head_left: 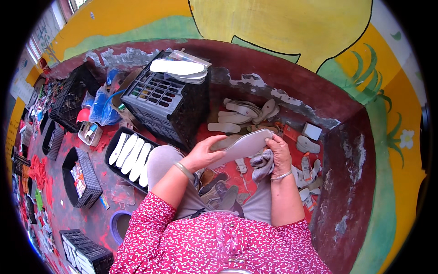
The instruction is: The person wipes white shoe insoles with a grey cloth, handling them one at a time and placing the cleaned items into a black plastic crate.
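Between my hands, in front of my lap, is a pale shoe sole [246, 147] held at a slant. My left hand [204, 153] has its near end between thumb and fingers. At the far right end, my right hand [280, 153] pinches the sole with thumb and fingertips. A crumpled grey cloth [262, 165] hangs in the same right hand, below the sole. Behind the sole shows part of a darker, greyish sole [225, 142]; whether it is held too, I cannot tell. Several dark soles or shoe pieces [219, 192] lie between my legs.
A black crate [155, 98] stands ahead, with stacked white soles [180, 68] on top. Left of my knee, a black tray [109, 157] holds several white soles. Beige soles [244, 112] are heaped by the wall [342, 182]. A purple bucket [115, 228] stands at the left.
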A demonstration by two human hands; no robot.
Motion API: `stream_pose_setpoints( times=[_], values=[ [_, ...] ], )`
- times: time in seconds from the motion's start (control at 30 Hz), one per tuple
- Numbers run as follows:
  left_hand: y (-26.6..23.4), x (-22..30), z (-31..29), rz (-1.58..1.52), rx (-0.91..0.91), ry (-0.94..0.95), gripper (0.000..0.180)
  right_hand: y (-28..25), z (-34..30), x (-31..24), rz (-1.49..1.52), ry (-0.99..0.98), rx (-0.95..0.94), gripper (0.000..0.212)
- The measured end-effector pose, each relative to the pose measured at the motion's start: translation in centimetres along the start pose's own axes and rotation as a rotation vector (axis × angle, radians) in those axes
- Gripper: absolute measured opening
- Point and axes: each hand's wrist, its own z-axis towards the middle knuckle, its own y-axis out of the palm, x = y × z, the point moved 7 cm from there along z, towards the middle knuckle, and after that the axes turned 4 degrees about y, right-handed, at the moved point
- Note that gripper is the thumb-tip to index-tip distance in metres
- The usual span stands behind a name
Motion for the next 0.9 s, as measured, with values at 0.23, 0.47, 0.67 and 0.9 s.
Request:
stream_pose_setpoints(
  times=[0.23, 0.47, 0.67, 0.9],
  values=[
    [4.6, -1.6, 1.0, -0.232, -0.139, -0.195, 0.044, 2.1, 0.0, 1.9, -0.181, 0.059, -0.042, 0.024],
    [5.0, -2.6, 0.3, -0.228, -0.188, -0.217, 0.034, 2.4, -0.5, 0.1, -0.383, -0.117, 0.06, 0.017],
    [3.7, -2.5, -0.5, -0.396, -0.122, -0.35, 0.025, -1.4, -0.1, -1.9, -0.397, -0.375, 0.406, 0.017],
    [2.3, -1.1, -0.6, -0.741, -0.006, -0.368, 0.028, -6.6, 0.9, 0.2, 0.075, -0.056, 0.506, 0.036]
  ],
)
